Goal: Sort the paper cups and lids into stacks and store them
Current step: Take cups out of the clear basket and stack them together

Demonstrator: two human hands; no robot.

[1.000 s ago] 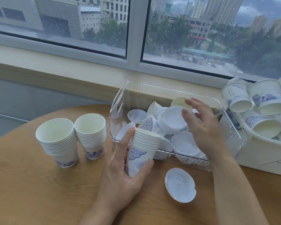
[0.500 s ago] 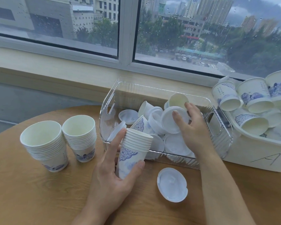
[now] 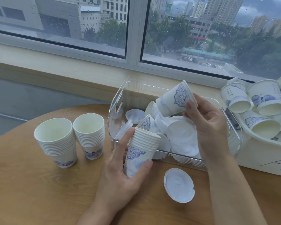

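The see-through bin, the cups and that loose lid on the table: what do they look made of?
Clear bin: seemingly hard glossy plastic, transparent with ribbed walls. Cup in the right hand: likely matte paper, with a rolled rim and blue print. Loose lid: thin, white, faintly shiny, perhaps plastic, possibly coated paper. Table: wood-grain surface; veneer or solid is unclear.

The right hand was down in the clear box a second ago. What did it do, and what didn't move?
The right hand reached into the clear box, gripped one patterned cup and lifted it out, tilted. The left hand kept holding its cup stack; the two table stacks and loose lid stayed.
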